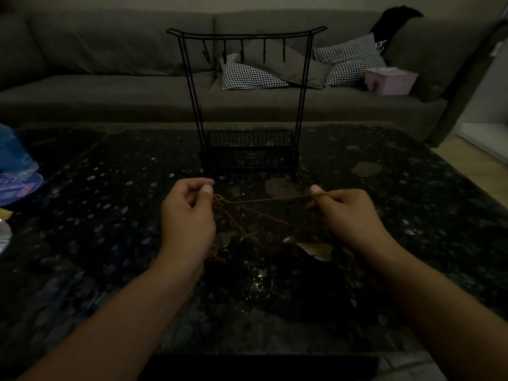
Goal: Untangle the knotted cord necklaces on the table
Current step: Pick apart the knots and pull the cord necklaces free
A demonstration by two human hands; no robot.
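Just in front of you, over the near middle of the dark speckled table (110, 215), your two forearms reach in from five and seven o'clock. Your left hand (188, 213) sits at about nine o'clock of the work, thumb and forefinger pinched together on the knotted bunch of the cord necklaces (228, 213). Your right hand (346, 213), at three o'clock, has its fingers curled and pinches one strand of cord (275, 199), which runs taut and nearly level from the knot to your thumb. Another strand slopes away from the knot toward four o'clock, down to the tabletop under your right wrist. Beneath the hands, loose cord and what look like pale pendants (313, 248) lie on the table; in this dim light you cannot tell their shape.

Farther out at twelve o'clock stands a black wire jewellery stand (248, 149), with a basket base and a row of hooks along its top bar, all bare. At nine o'clock, near the table edge, lies blue plastic packaging (16, 160). Beyond the table runs a grey sofa (110, 86) with checked cushions (349, 61) and a pink box (390, 79) at one o'clock.
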